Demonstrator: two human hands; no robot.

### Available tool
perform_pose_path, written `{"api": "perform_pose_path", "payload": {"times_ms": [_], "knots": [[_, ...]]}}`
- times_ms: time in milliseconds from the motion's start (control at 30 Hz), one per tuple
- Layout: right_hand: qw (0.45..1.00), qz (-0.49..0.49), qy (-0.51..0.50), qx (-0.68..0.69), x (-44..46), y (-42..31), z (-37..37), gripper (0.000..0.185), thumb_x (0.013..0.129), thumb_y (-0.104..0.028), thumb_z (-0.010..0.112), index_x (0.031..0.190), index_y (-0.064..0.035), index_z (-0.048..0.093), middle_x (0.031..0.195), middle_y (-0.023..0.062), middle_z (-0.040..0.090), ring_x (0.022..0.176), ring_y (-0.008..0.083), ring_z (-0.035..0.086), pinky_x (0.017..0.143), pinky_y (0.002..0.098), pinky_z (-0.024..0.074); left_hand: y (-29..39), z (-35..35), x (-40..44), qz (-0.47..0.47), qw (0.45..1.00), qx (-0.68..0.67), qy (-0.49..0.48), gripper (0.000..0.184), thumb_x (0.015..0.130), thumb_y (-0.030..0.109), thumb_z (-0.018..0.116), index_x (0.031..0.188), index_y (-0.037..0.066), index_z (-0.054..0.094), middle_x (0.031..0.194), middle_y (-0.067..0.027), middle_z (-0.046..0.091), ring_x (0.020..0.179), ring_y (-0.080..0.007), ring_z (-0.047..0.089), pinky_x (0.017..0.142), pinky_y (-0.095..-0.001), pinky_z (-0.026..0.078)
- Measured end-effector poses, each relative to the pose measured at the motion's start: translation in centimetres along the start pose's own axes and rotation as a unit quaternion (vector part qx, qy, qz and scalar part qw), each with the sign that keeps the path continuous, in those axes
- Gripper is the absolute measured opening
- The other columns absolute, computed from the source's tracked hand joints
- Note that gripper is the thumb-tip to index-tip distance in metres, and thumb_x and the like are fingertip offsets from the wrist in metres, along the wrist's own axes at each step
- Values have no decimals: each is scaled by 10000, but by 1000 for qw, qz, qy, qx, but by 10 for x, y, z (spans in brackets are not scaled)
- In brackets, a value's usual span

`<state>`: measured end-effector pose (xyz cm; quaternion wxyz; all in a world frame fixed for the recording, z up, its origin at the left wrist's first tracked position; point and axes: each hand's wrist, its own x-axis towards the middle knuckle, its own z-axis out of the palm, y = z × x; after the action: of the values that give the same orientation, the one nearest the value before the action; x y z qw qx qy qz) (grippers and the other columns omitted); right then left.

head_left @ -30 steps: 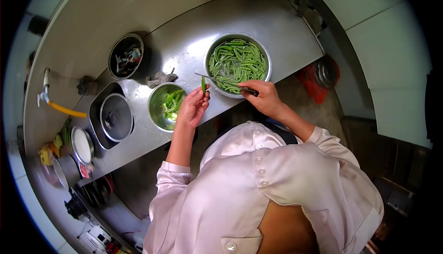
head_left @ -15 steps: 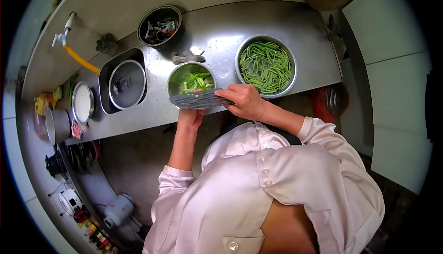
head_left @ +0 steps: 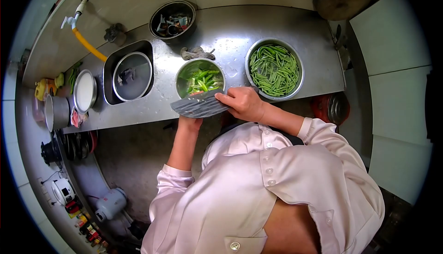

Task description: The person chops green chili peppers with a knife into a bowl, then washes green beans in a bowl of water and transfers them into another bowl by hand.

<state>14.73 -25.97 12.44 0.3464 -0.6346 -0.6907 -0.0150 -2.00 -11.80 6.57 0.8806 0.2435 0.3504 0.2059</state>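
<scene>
My right hand (head_left: 246, 103) is wrapped round the handle end of a wide, dark-grey knife (head_left: 199, 105), its blade reaching left over the near rim of a small metal bowl. Under the blade is my left hand (head_left: 190, 123); its fingers are mostly hidden, and so is anything they hold. Cut green pieces lie in the small bowl (head_left: 179, 84). To the right, a larger metal bowl (head_left: 301, 79) holds many long green beans.
A grey cloth (head_left: 197, 53) lies behind the small bowl, near a dark pot (head_left: 193, 28) of scraps. At left are a sink (head_left: 108, 84) with a round basin (head_left: 146, 79), a yellow hose (head_left: 88, 45), a white-filled bowl (head_left: 84, 91) and a grey pot (head_left: 57, 112).
The knife has moved left from the large bowl to the small bowl's near rim, its flat side now showing. My left hand and the green pepper it held are now largely covered. The view has shifted.
</scene>
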Motion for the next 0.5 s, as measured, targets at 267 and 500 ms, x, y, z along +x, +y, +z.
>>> {"api": "perform_pose_path", "payload": {"times_ms": [267, 500], "knots": [[998, -38, 16, -55, -11, 15, 18, 438, 670, -55, 652, 1105, -90, 621, 671, 67, 488, 542, 250, 534, 483, 374, 438, 3, 1, 0, -54, 994, -52, 75, 223, 902, 190, 589, 1051, 27, 619, 1002, -125, 672, 853, -232, 655, 761, -346, 571], [996, 91, -9, 15, -19, 37, 29, 286, 773, -111, 632, 1058, -99, 637, 732, 105, 587, 625, 303, 600, 571, 400, 489, 19, 0, -5, -142, 989, 13, -27, 110, 892, 34, 595, 996, 11, 569, 841, -90, 626, 667, -123, 559, 530, -183, 458]]}}
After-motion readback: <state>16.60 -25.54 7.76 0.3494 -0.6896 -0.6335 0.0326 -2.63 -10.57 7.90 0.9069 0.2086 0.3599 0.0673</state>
